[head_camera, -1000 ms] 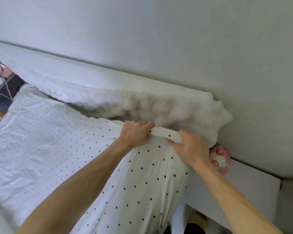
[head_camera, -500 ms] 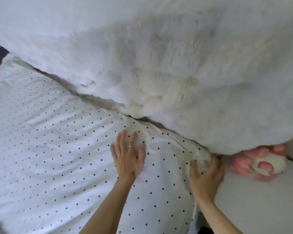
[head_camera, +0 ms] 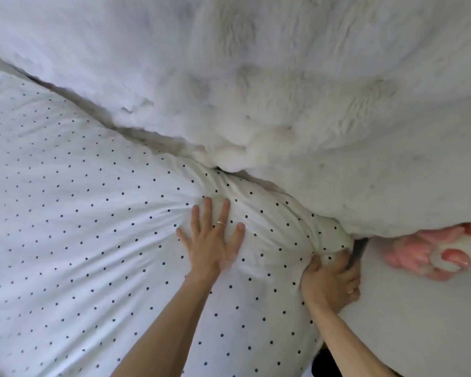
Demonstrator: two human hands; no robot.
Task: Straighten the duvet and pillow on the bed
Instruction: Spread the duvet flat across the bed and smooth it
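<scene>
Place: a bedroom in a home.
Bed: it fills almost the whole view, made up in soft household linen.
Duvet point(head_camera: 79, 213): white cover with small dark dots, creased, spread over the left and lower part of the bed.
Fleece point(head_camera: 283, 91): thick, fluffy white blanket or pillow, which one cannot be told, lying along the duvet's far edge.
Soft toy point(head_camera: 430, 254): pink and white plush item at the right edge, on a plain white surface point(head_camera: 419, 322) beside the bed.
Hands: bare, a ring on the left hand point(head_camera: 212, 248), pressing on bedding.
</scene>
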